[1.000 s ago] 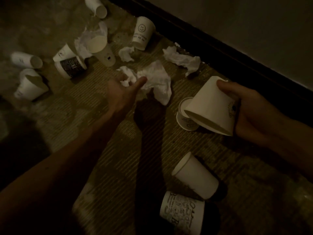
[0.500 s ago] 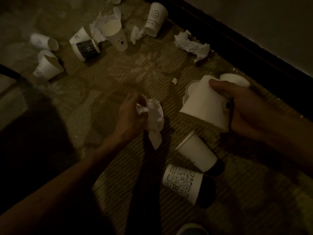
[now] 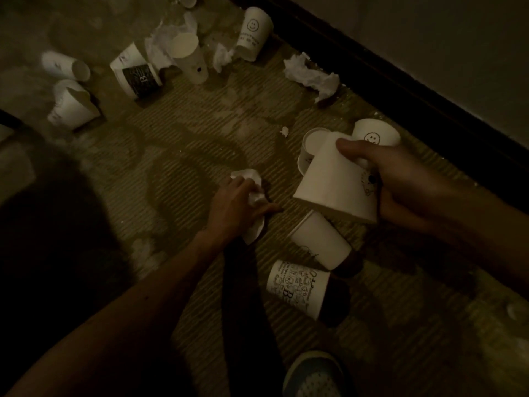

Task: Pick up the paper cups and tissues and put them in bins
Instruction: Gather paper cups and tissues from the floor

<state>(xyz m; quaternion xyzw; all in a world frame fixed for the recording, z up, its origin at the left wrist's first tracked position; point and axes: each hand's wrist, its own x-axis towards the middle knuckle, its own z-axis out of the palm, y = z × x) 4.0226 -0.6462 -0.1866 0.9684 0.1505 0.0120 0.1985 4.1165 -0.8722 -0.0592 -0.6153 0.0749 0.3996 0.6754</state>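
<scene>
My left hand (image 3: 237,206) grips a crumpled white tissue (image 3: 252,196) above the dim floor. My right hand (image 3: 400,181) holds a large white paper cup (image 3: 332,187), mouth down and tilted. Behind it on the floor are a small cup (image 3: 310,144) and a smiley cup (image 3: 375,134). Just below lie a plain cup (image 3: 320,243) on its side and a printed cup (image 3: 297,287). Another tissue (image 3: 310,75) lies by the wall. No bin is in view.
Several more cups and tissues are scattered at the far left: a smiley cup (image 3: 253,34), a black-banded cup (image 3: 137,75), a crushed cup (image 3: 71,106). A dark baseboard (image 3: 400,81) runs diagonally along the right. My shoe (image 3: 315,376) shows at the bottom.
My left hand has grasped the tissue, lifted it off the floor and balled it up while drawing back. The view has shifted back; my right hand keeps holding the large cup.
</scene>
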